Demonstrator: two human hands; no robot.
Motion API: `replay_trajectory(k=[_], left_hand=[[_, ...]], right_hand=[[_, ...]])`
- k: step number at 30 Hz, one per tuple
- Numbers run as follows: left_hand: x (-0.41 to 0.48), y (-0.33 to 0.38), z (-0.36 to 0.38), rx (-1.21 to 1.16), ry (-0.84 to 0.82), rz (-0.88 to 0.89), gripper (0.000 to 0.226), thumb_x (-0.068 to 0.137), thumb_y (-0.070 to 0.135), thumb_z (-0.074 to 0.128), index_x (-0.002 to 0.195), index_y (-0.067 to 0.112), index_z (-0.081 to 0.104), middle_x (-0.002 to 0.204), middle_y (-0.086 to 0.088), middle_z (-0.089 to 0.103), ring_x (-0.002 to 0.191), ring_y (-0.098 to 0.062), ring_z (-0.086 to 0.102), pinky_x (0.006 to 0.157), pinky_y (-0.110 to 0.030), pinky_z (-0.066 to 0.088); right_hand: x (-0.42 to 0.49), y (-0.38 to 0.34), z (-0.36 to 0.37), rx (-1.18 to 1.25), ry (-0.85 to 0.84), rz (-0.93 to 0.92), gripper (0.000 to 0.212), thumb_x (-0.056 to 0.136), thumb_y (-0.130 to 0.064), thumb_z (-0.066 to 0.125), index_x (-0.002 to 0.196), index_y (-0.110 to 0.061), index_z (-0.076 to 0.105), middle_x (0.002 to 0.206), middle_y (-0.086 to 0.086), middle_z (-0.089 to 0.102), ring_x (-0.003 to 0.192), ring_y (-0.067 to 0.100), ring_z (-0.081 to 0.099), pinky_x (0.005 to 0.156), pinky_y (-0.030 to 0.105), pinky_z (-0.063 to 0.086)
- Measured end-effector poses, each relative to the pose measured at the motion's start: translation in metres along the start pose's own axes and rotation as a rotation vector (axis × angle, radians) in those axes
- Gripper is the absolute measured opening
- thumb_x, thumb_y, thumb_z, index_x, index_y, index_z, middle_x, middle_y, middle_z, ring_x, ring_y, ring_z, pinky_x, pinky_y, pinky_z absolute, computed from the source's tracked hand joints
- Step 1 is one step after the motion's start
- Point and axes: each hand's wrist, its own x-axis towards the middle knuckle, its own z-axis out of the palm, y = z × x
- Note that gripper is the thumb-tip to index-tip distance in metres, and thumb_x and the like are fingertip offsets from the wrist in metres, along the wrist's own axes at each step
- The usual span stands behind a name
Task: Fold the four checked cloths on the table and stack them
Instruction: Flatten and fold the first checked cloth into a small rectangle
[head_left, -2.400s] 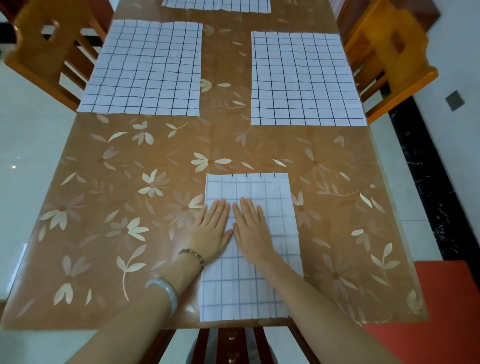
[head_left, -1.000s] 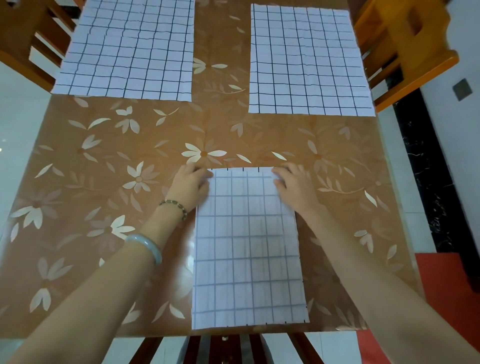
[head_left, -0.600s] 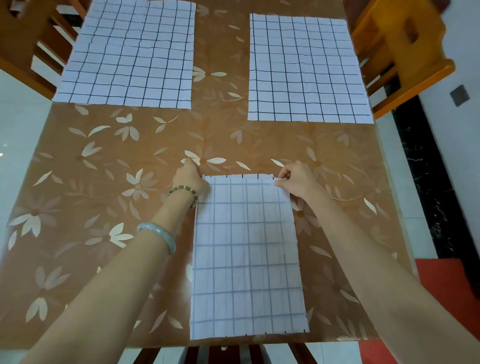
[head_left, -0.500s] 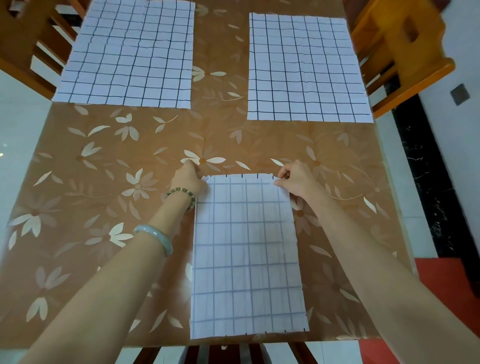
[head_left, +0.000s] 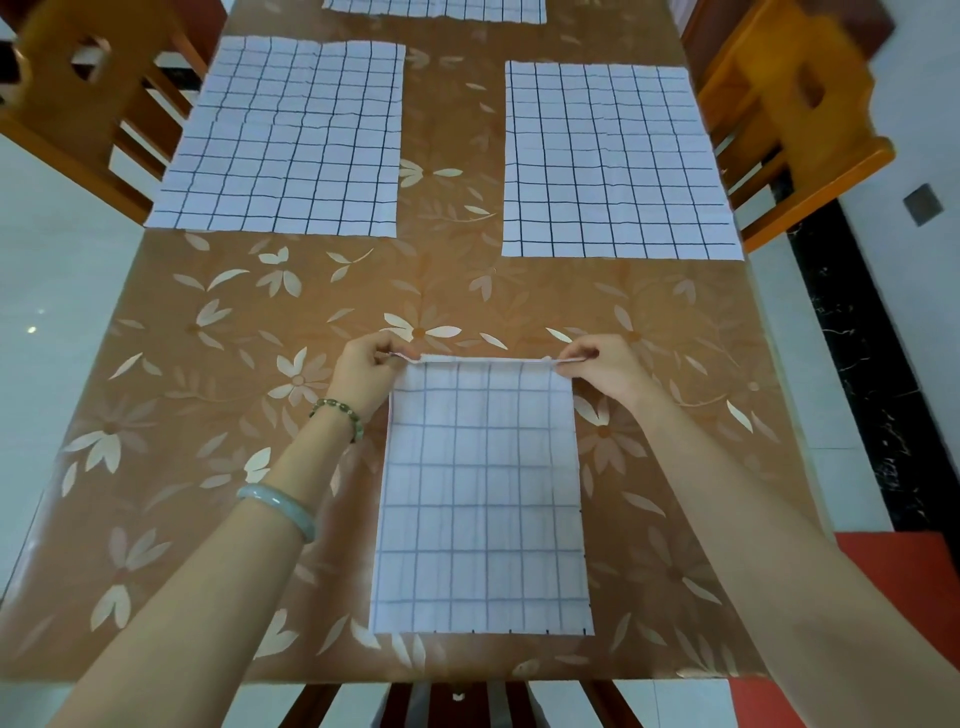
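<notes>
Near cloth (head_left: 480, 499) folded, far edge raised; left cloth (head_left: 283, 137), right cloth (head_left: 615, 161), seemingly fourth (head_left: 434, 8) flat.

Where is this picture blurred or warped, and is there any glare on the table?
Head view: the wooden chair on the right is smeared by blur; the near checked cloth is sharp; the wide lens makes the table taper away; a faint sheen lies along its near left edge.

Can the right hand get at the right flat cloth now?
Probably not yet: the right hand pinches the near cloth at its far corner. The table between it and the right cloth shows nothing in the way, so likely yes once freed.
</notes>
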Motion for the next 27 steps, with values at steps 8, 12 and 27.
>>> replay_trajectory(k=[8,12,27], left_hand=[[-0.018,0.017,-0.024,-0.016,0.118,0.052,0.007,0.083,0.013,0.069,0.082,0.018,0.071,0.075,0.000,0.069,0.068,-0.015,0.060,0.071,-0.031,0.051],[-0.039,0.019,-0.033,-0.059,0.061,0.092,0.009,0.080,0.008,0.073,0.089,0.010,0.073,0.088,-0.008,0.070,0.076,-0.010,0.065,0.080,-0.032,0.055],[-0.145,-0.042,-0.020,-0.006,-0.316,-0.101,0.018,0.079,0.010,0.075,0.078,0.028,0.075,0.072,0.028,0.068,0.077,0.013,0.062,0.074,-0.003,0.042]], right_hand=[[-0.029,-0.014,-0.014,0.121,0.247,-0.091,0.014,0.077,-0.010,0.075,0.083,0.000,0.068,0.061,0.003,0.046,0.057,-0.001,0.044,0.080,0.018,0.037],[-0.072,-0.021,-0.016,0.204,0.244,-0.133,0.004,0.080,-0.007,0.072,0.082,-0.004,0.070,0.058,-0.006,0.046,0.052,0.001,0.037,0.055,0.009,0.034],[-0.171,0.046,0.026,0.198,0.170,0.028,0.019,0.079,0.010,0.066,0.084,-0.008,0.072,0.089,0.004,0.069,0.073,-0.003,0.064,0.069,0.009,0.049]])
